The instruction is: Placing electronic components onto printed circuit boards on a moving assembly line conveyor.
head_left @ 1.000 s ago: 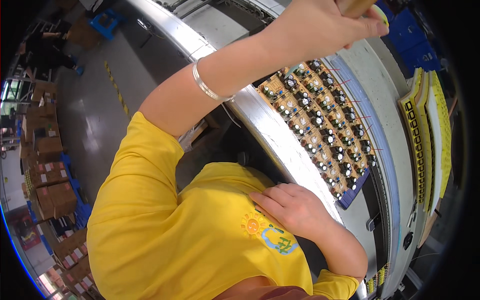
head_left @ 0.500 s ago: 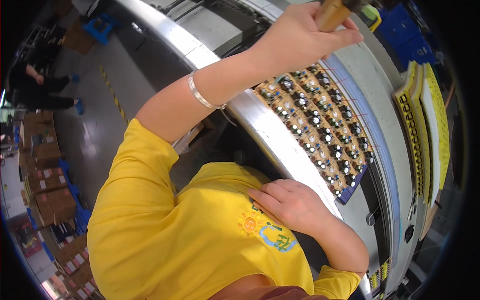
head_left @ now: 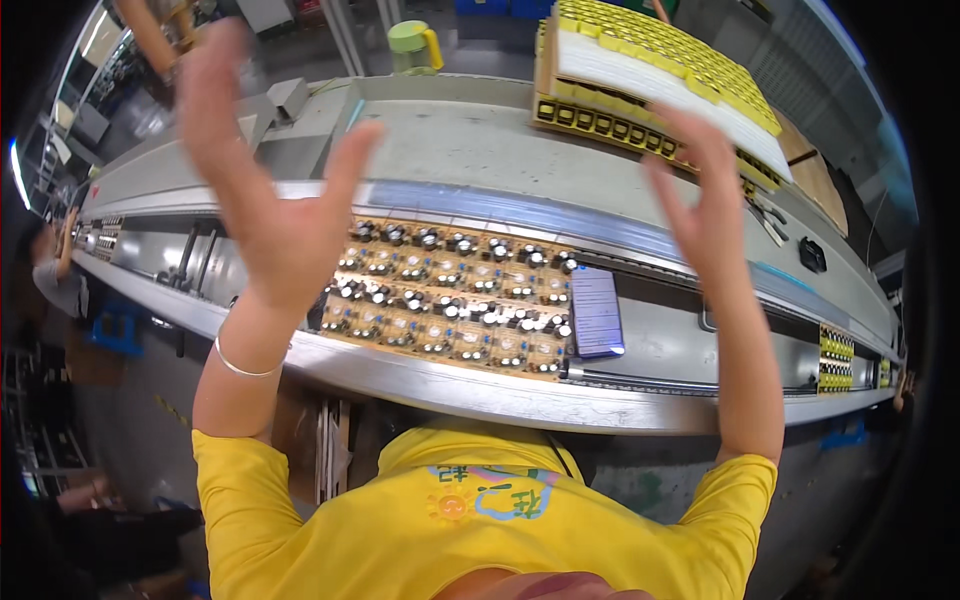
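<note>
My left hand point(head_left: 275, 215), blurred and with a silver bangle on its wrist, is raised over the left end of a brown circuit board panel point(head_left: 480, 270). Its thumb and fingers are spread and nothing shows between them. Rows of black and silver capacitors and other small parts stand on the panel, which lies in the metal conveyor. My right hand point(head_left: 705, 200) is up as well, fingers apart and bare, in front of the stack of yellow parts point(head_left: 660, 60). Against the panel's right end lies a phone point(head_left: 597, 312) with a lit screen. Neither hand visibly touches anything.
The conveyor's front rail point(head_left: 480, 395) runs between me and the panel. Beyond it is a grey ledge point(head_left: 450, 130) with a green jug point(head_left: 412, 47) behind. Pliers point(head_left: 768, 222) and a black object point(head_left: 812, 254) lie at right. Another person point(head_left: 60, 275) is at far left.
My view has swung round to face the conveyor. My left hand no longer grips the brown handle and has opened. My right hand has risen from my shirt.
</note>
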`<state>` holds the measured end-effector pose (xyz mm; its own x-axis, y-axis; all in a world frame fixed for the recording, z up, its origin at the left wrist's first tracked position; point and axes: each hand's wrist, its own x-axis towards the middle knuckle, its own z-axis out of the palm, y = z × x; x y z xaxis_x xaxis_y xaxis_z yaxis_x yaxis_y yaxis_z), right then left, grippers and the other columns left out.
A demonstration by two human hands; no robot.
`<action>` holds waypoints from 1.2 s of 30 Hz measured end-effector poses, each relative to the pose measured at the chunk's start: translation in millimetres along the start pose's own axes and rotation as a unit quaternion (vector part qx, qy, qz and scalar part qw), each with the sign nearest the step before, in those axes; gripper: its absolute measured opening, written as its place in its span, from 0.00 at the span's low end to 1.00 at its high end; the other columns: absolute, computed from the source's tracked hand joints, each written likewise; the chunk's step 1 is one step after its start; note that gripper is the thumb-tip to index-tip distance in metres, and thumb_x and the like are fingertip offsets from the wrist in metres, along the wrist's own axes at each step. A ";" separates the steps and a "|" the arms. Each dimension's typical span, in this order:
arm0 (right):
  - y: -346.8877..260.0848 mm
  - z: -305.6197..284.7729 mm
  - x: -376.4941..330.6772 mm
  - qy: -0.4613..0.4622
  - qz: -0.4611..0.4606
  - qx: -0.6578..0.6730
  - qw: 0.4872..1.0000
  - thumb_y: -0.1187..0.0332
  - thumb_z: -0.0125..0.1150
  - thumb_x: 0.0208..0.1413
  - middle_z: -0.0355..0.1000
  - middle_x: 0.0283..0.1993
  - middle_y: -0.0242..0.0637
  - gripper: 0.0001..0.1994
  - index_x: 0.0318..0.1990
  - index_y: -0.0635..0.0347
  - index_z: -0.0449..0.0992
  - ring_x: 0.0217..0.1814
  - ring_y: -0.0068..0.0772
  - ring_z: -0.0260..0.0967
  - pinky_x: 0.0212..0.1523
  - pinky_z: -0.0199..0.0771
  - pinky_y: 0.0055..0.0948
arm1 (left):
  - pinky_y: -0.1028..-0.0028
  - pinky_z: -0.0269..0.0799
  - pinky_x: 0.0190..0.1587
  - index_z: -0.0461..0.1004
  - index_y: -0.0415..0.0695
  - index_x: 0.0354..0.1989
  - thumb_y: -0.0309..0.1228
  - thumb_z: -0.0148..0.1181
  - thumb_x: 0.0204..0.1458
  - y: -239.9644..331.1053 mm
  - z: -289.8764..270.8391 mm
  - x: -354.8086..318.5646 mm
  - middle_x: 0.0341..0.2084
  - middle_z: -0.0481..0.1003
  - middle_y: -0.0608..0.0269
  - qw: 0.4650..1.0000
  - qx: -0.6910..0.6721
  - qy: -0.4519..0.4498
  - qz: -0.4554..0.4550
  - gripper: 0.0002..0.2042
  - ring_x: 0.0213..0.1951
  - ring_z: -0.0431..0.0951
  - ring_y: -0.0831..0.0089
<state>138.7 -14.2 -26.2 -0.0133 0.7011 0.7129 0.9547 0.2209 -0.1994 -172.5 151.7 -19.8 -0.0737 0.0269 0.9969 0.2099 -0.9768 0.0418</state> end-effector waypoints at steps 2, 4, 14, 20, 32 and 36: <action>65.7 -13.7 17.4 0.070 0.102 -0.067 0.990 0.67 0.65 0.61 0.76 0.57 0.40 0.22 0.63 0.53 0.75 0.60 0.48 0.70 0.57 0.74 0.40 | 0.65 0.64 0.64 0.76 0.38 0.58 0.36 0.75 0.51 13.1 36.0 3.1 0.54 0.75 0.53 0.987 -0.028 -0.157 0.036 0.28 0.62 0.69 0.59; 131.2 -20.8 29.6 0.110 0.098 -0.141 0.979 0.64 0.63 0.63 0.77 0.51 0.42 0.19 0.61 0.53 0.76 0.55 0.46 0.74 0.52 0.76 0.39 | 0.64 0.66 0.64 0.72 0.44 0.65 0.36 0.74 0.52 17.3 83.5 -3.4 0.61 0.73 0.56 0.963 -0.055 -0.262 -0.037 0.31 0.64 0.70 0.63; 167.0 -34.6 45.2 0.004 0.116 -0.205 0.972 0.61 0.63 0.65 0.80 0.47 0.44 0.13 0.47 0.61 0.79 0.43 0.39 0.80 0.46 0.78 0.35 | 0.54 0.75 0.55 0.77 0.39 0.51 0.30 0.63 0.56 -33.2 295.9 -15.1 0.47 0.78 0.41 0.878 -0.058 -0.434 -0.192 0.16 0.51 0.78 0.42; 39.8 -9.0 0.0 -0.020 0.152 0.009 0.988 0.66 0.68 0.62 0.80 0.43 0.39 0.11 0.46 0.63 0.78 0.43 0.28 0.79 0.45 0.78 0.28 | 0.53 0.77 0.47 0.78 0.40 0.48 0.31 0.65 0.55 -45.4 305.0 -35.6 0.33 0.80 0.41 0.948 -0.018 -0.311 -0.064 0.14 0.42 0.82 0.44; -20.0 21.2 -65.3 -0.264 0.261 0.235 0.898 0.70 0.71 0.57 0.75 0.42 0.30 0.13 0.49 0.63 0.79 0.37 0.20 0.67 0.39 0.70 0.22 | 0.62 0.76 0.51 0.75 0.33 0.55 0.30 0.67 0.56 65.2 105.2 -19.3 0.47 0.79 0.45 0.786 -0.225 -0.478 -0.321 0.20 0.50 0.81 0.54; -27.1 27.6 -66.1 -0.236 0.164 0.202 0.936 0.70 0.72 0.55 0.72 0.39 0.31 0.14 0.48 0.63 0.80 0.35 0.24 0.65 0.37 0.68 0.24 | 0.67 0.71 0.53 0.83 0.46 0.48 0.37 0.76 0.48 53.8 65.3 -66.5 0.42 0.81 0.64 0.765 -0.202 -0.541 -0.287 0.19 0.50 0.76 0.66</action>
<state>105.6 -47.9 -86.4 0.0405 0.9766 0.2113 0.7410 0.1125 -0.6620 -92.6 111.2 -79.5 0.8541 0.4220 0.3039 0.1110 -0.7189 0.6862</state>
